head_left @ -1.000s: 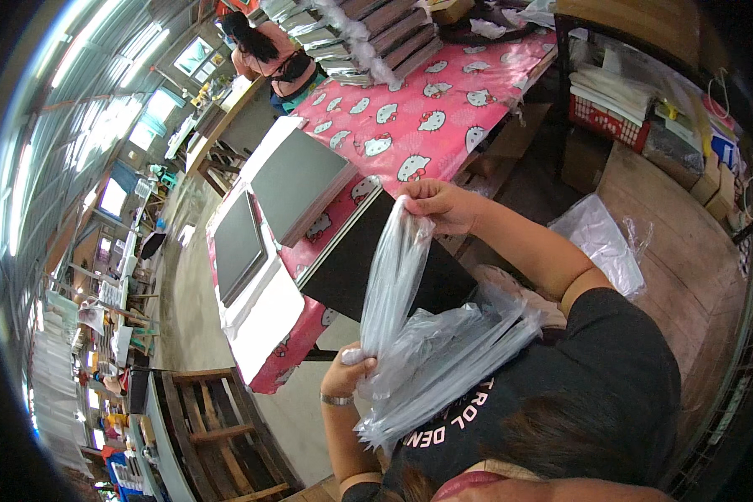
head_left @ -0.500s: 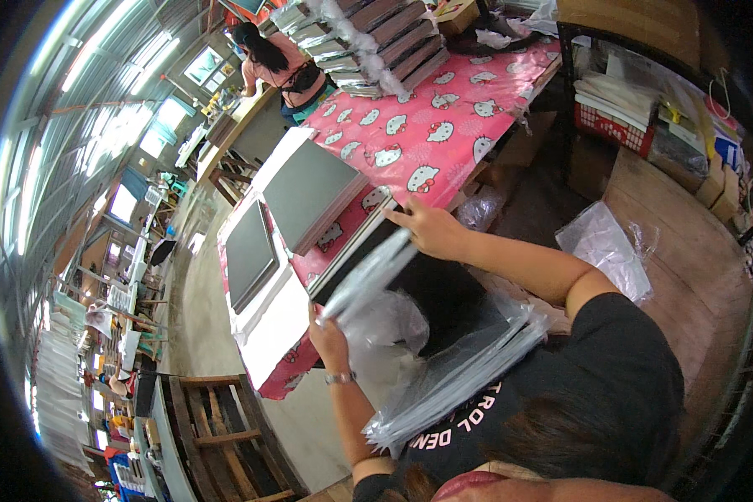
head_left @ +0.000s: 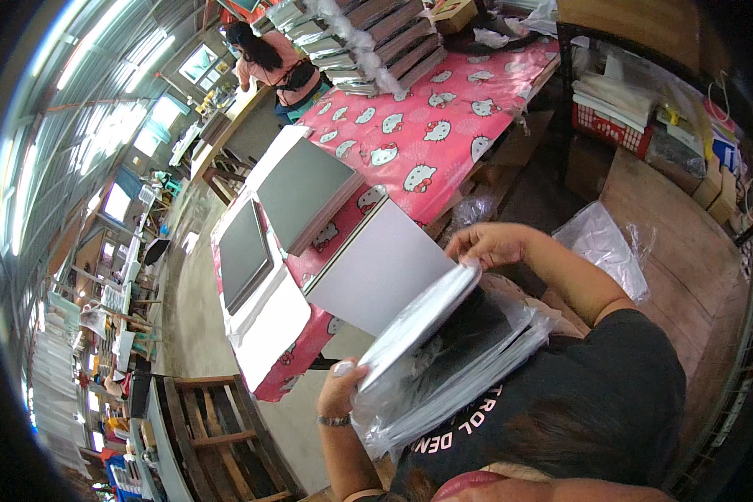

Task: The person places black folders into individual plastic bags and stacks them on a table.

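Diagonally between the hands runs the clear plastic sleeve [head_left: 414, 322] — right hand [head_left: 492, 244] pinching its upper end, left hand [head_left: 340, 393] gripping its lower end, just short of the white board [head_left: 376, 276] on the worktop [head_left: 427, 142].

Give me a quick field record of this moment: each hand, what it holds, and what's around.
left hand: grips the lower end of a flat grey-white panel in clear plastic
right hand: grips the panel's upper end
panel: tilted, edge-on to the camera
plastic bags: a bundle of clear ones against the person's lap
table: pink patterned cloth, flat grey boards stacked on it
other person: at the table's far end
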Demonstrator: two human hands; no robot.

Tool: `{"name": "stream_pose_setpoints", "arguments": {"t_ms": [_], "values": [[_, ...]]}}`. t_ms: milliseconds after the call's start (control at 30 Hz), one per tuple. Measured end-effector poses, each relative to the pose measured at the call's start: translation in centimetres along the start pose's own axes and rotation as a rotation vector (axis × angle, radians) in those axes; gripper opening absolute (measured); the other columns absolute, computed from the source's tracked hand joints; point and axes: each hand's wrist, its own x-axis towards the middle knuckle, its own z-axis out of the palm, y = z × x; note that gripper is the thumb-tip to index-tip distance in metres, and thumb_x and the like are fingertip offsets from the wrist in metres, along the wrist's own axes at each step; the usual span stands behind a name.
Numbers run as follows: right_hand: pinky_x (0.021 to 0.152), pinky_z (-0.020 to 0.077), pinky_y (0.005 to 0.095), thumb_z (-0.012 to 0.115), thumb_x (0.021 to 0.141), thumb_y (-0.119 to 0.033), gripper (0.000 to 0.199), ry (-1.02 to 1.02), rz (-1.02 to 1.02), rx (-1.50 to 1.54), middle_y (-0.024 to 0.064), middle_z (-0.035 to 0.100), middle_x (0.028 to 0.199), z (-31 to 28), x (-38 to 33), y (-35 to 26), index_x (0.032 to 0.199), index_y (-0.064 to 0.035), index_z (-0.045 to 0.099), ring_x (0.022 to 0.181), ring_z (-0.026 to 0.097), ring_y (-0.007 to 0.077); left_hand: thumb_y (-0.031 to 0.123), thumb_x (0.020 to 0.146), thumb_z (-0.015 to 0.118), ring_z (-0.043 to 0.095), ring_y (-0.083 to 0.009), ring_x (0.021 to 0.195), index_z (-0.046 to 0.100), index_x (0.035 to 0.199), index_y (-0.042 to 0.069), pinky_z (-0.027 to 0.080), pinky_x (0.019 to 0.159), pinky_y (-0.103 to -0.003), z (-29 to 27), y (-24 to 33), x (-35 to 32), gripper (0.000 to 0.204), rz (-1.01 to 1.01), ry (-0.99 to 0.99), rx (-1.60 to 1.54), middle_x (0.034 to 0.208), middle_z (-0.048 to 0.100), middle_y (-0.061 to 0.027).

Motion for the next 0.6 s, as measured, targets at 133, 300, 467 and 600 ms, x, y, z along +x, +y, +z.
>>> {"name": "stream_pose_setpoints", "arguments": {"t_ms": [133,300,467,600], "values": [[0.069,0.0516,0.0311,0.065,0.082,-0.008,0.031,0.039,0.251,0.069,0.0055,0.058,0.094,-6.2,3.8,9.4,0.11,-0.0032,0.053,0.08,0.06,0.0177,0.014,0.078,0.067,0.056,-0.0118,0.066,0.058,0.086,0.008,0.044,0.059,-0.027,-3.3,-8.8,4.9,0.013,-0.206,-0.076,-0.127,0.077,0.059,0.0007],[0.094,0.0385,0.0331,0.055,0.086,-0.012,0.028,0.288,0.56,0.023,0.0097,0.059,0.116,-22.4,-2.1,24.2,0.112,-0.0021,0.057,0.107,0.052,0.0205,0.009,0.084,0.06,0.056,-0.0139,0.076,0.058,0.093,0.004,0.047,0.068,-0.029,1.7,-16.4,11.7,0.01,-0.322,-0.205,-0.078,0.084,0.059,-0.0029],[0.084,0.0428,0.0304,0.057,0.086,-0.023,0.027,-0.039,0.531,-1.261,0.0078,0.064,0.102,-8.0,4.3,7.3,0.104,-0.0045,0.064,0.097,0.057,0.0196,0.007,0.085,0.059,0.056,-0.0146,0.079,0.058,0.095,0.003,0.047,0.07,-0.03,-5.4,-17.5,6.9,0.011,0.018,0.275,0.334,0.087,0.059,-0.0043],[0.094,0.0387,0.0313,0.054,0.091,-0.031,0.039,-0.479,0.225,-0.479,0.0108,0.059,0.116,1.0,2.3,1.9,0.116,-0.0008,0.058,0.108,0.052,0.0177,0.005,0.086,0.057,0.056,-0.0152,0.082,0.058,0.097,0.002,0.047,0.072,-0.03,-9.5,-11.9,4.6,0.012,0.635,0.673,0.699,0.089,0.059,-0.0054]]}}
